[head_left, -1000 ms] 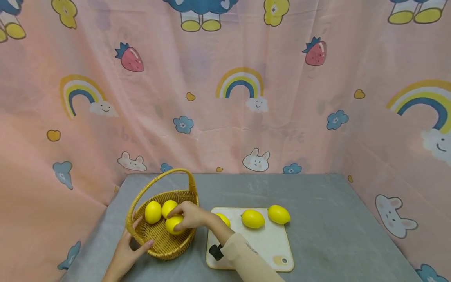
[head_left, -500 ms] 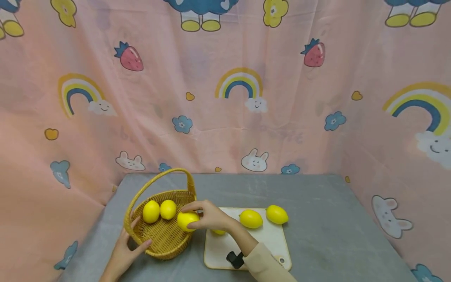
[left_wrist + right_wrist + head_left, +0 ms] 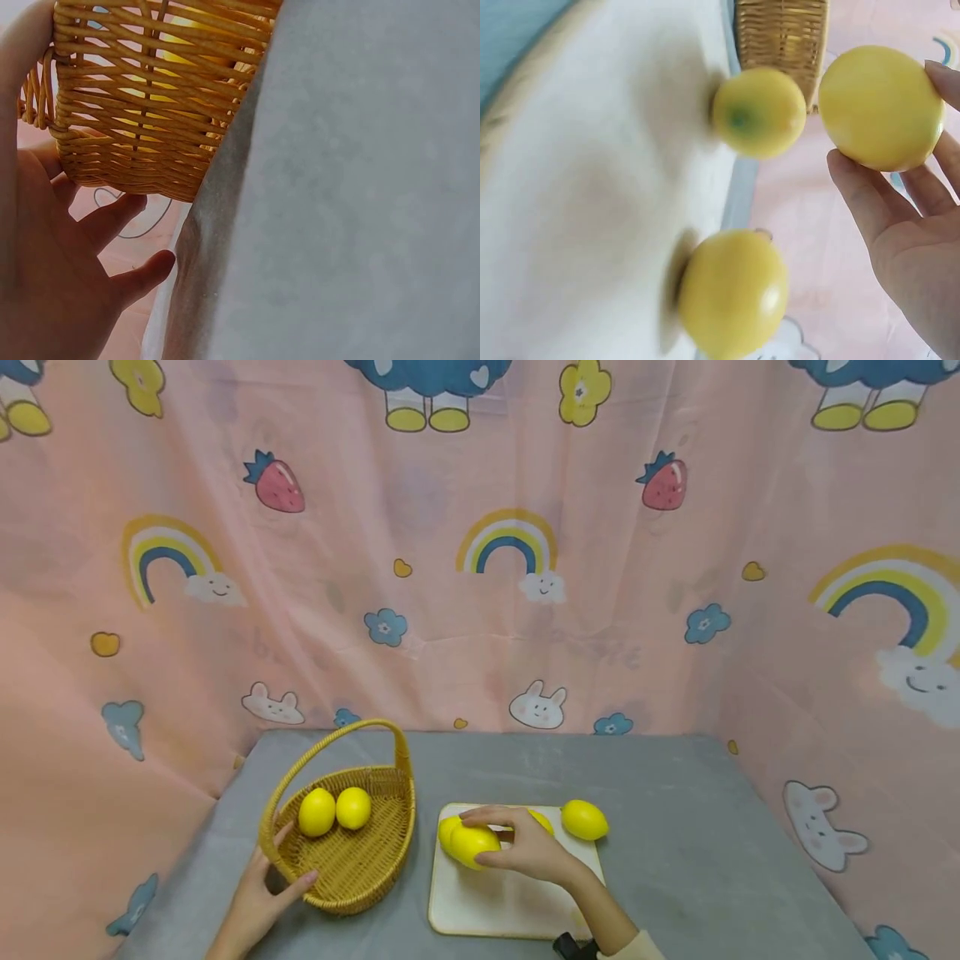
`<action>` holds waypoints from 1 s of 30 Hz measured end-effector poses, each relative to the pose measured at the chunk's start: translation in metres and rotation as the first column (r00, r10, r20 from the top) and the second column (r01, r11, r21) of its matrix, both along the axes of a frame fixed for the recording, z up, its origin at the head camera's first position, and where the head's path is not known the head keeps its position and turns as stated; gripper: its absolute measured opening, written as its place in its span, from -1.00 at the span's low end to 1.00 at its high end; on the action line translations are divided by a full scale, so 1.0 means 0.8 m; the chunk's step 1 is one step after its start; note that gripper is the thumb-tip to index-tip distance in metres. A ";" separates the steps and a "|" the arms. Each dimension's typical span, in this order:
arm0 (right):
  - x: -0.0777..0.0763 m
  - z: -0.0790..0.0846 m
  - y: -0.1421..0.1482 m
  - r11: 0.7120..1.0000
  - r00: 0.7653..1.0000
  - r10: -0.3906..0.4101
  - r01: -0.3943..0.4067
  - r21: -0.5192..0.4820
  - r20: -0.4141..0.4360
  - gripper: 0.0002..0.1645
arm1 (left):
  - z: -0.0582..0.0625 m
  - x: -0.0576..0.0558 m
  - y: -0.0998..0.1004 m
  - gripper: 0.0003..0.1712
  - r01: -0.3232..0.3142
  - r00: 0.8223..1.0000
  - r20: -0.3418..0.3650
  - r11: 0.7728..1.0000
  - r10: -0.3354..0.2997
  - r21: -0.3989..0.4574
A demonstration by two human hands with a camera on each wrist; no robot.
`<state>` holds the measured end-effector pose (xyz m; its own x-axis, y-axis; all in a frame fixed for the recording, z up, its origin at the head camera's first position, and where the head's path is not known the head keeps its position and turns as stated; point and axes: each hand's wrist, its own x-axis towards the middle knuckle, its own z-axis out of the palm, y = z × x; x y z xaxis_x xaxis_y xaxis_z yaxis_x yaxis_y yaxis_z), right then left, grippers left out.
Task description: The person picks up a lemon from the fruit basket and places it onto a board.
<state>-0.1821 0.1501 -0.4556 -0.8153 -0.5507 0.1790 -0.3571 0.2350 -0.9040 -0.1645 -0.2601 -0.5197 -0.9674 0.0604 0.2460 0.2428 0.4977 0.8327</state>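
Inside the wicker basket (image 3: 348, 868), 2 yellow lemons (image 3: 317, 812) lie side by side.

Grey tabletop (image 3: 705, 860), faintly mottled, straight back edge at 12 o'clock. Directly on it: white board (image 3: 480, 902), rounded corners, nr mid; handled wicker basket (image 3: 360, 864), abt board's 9 o'clock, just beside, narrow gap btwn.

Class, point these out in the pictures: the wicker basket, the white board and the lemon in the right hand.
Wicker basket (image 3: 341, 860), head view: bare part of its inside.
White board (image 3: 483, 903), head view: bare stretch toward its near edge.
Held lemon (image 3: 881, 109), right wrist view: middle of its visible side.
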 end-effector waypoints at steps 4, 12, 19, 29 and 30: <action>0.017 -0.015 0.025 1.000 1.000 -0.024 0.024 -0.019 0.000 -0.44 | 0.001 0.001 -0.003 -0.02 -0.003 1.000 -0.006 1.000 0.003 0.003; 0.043 -0.036 0.072 1.000 0.997 -0.029 0.030 -0.007 0.075 -0.44 | -0.002 -0.001 -0.002 -0.01 0.005 1.000 -0.011 1.000 -0.005 -0.010; 0.056 -0.040 0.107 1.000 0.996 -0.018 0.019 -0.020 0.084 -0.52 | -0.005 -0.001 0.001 -0.02 0.003 1.000 0.003 1.000 -0.003 -0.004; 0.065 -0.052 0.136 0.998 0.994 -0.043 0.040 0.039 0.100 -0.52 | -0.004 -0.001 0.001 -0.02 0.000 1.000 -0.005 1.000 0.000 -0.016; 0.065 -0.053 0.138 0.998 0.995 -0.043 0.040 0.039 0.086 -0.52 | -0.003 -0.001 0.001 -0.02 -0.001 1.000 -0.002 1.000 0.001 -0.015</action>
<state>-0.1302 0.2606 -0.4979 -0.8493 -0.5207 0.0868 -0.2669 0.2817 -0.9216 -0.1656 -0.2591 -0.5222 -0.9670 0.0633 0.2469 0.2440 0.5106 0.8245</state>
